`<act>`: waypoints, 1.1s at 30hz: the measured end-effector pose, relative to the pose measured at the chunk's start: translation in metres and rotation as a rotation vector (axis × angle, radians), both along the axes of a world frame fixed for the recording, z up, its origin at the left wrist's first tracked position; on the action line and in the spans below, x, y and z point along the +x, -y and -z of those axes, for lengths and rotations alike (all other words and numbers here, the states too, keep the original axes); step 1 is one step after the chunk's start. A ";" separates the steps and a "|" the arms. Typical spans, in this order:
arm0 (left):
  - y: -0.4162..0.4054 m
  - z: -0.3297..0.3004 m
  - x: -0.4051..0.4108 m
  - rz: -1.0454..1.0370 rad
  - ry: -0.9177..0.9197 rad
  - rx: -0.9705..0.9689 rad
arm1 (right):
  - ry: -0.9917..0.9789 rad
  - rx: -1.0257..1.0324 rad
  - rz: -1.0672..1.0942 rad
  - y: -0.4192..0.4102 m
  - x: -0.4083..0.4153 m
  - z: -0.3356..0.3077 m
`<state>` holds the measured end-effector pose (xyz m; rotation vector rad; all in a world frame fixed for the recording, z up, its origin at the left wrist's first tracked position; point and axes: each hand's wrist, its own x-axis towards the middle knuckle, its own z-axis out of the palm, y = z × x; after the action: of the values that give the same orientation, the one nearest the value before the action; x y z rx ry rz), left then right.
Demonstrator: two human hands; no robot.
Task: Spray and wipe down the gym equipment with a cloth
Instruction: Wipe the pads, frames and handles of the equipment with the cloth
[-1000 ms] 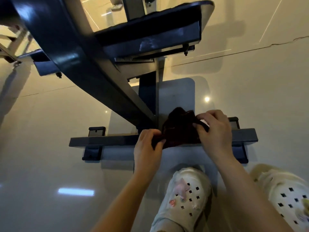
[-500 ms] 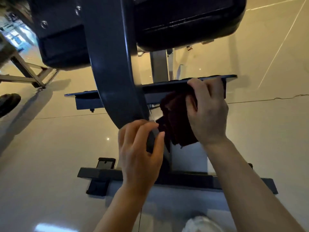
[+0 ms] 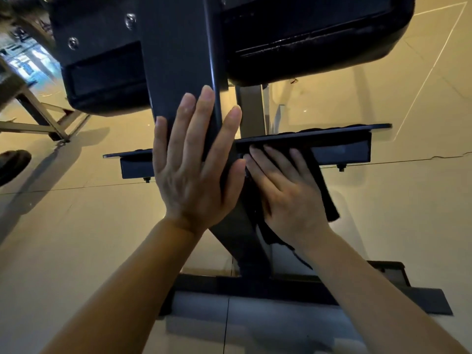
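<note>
A dark gym machine fills the view, with a slanted main beam (image 3: 178, 72) running up the middle and black pads (image 3: 319, 34) above. My left hand (image 3: 194, 162) lies flat on the beam, fingers straight and spread. My right hand (image 3: 288, 190) presses a dark cloth (image 3: 324, 195) against the side of the beam, just under a flat foot plate (image 3: 344, 152). The cloth hangs down below my right palm, and most of it is hidden under the hand. No spray bottle is in view.
The machine's base crossbar (image 3: 383, 295) lies on the glossy tiled floor (image 3: 76, 238) below my arms. Another metal frame (image 3: 43, 118) stands at the far left, with a dark shoe (image 3: 12, 164) beside it.
My view and both hands have risen from the base crossbar to the beam. The left hand now lies flat on the beam, higher up. The right hand flattened over the cloth.
</note>
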<state>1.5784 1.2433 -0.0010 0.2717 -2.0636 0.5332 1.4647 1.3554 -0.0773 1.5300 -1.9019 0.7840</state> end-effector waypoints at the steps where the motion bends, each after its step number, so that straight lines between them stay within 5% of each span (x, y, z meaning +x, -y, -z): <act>1: 0.000 -0.001 0.001 -0.009 0.007 0.000 | -0.031 0.012 -0.008 0.000 -0.002 0.000; 8: -0.001 -0.001 -0.002 -0.017 -0.006 -0.014 | -0.188 -0.114 0.119 -0.041 -0.058 0.017; 15: 0.000 0.001 -0.002 -0.034 0.004 -0.024 | -0.065 -0.223 0.140 -0.047 -0.062 0.025; 22: 0.000 0.000 -0.001 -0.043 0.012 -0.035 | -0.096 -0.037 -0.121 0.002 -0.014 0.004; 33: -0.001 0.002 -0.002 -0.062 -0.009 -0.046 | -0.043 -0.206 0.107 -0.064 -0.075 0.020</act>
<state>1.5763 1.2443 -0.0026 0.3110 -2.0367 0.6150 1.3900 1.4195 -0.0971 1.3001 -1.7950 0.8629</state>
